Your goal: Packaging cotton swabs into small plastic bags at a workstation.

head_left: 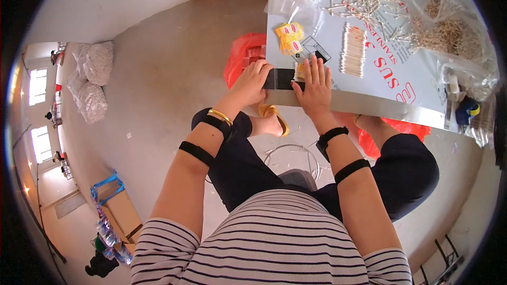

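Cotton swabs [298, 72] in a small batch lay near the left corner of the counter [334, 39], partly hidden by the open, flat right hand [317, 91]. The left hand [252, 83] curled beside a black strip [284, 79]; whether it gripped anything could not be told. Yellow packets [290, 38] lay farther off.

The fingers [315, 68] of the right hand [317, 93] partly hide a packet [298, 72].
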{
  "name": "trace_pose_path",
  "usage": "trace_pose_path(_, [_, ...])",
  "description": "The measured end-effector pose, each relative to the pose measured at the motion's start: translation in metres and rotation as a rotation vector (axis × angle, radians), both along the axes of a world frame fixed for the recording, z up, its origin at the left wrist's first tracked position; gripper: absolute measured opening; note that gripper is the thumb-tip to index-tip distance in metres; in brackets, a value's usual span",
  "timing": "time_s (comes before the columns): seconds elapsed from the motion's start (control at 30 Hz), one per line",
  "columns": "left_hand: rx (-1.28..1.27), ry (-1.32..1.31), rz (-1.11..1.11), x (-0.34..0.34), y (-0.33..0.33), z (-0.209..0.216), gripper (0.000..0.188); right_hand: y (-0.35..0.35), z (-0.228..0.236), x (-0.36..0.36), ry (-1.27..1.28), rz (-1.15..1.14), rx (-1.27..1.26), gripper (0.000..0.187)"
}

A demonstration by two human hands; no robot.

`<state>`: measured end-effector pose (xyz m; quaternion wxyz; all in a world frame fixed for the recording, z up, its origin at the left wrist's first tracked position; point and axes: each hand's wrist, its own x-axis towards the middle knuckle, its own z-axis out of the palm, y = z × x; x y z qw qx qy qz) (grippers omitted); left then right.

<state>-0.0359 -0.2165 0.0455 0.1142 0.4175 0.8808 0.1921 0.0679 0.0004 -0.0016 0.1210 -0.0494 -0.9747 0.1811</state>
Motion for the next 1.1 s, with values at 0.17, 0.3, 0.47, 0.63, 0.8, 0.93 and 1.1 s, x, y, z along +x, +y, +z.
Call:
trace_pose_path(0.17, [0.034, 0.023, 0.03, 0.004, 0.0, -0.002, 0.073, -0.007, 0.004, -0.001, -0.03, 0.024, 0.001, 0.083])
trace_pose_path(0.3, [0.03, 0.044, 0.011, 0.003, 0.002, 0.0, 0.073, -0.016, 0.004, -0.002, -0.045, 0.02, -0.004, 0.083])
trace_pose_path(0.47, [-0.022, 0.065, 0.011, 0.001, 0.003, 0.001, 0.073, -0.018, 0.004, -0.003, -0.035, 0.019, 0.019, 0.084])
trace_pose_path(0.63, [0.043, 0.044, -0.021, -0.005, 0.004, -0.003, 0.071, -0.02, 0.002, -0.003, -0.039, -0.006, 0.028, 0.085])
trace_pose_path(0.8, [0.121, 0.015, -0.048, -0.01, 0.0, -0.006, 0.07, -0.026, 0.004, -0.005, -0.038, -0.009, 0.007, 0.085])
trace_pose_path(0.93, [0.192, 0.007, -0.041, -0.01, -0.004, -0.013, 0.07, -0.033, 0.007, -0.003, -0.057, 0.04, -0.017, 0.084])
trace_pose_path(1.1, [0.208, -0.026, 0.004, -0.007, -0.006, -0.019, 0.07, -0.043, 0.009, 0.008, -0.105, 0.074, -0.004, 0.085])
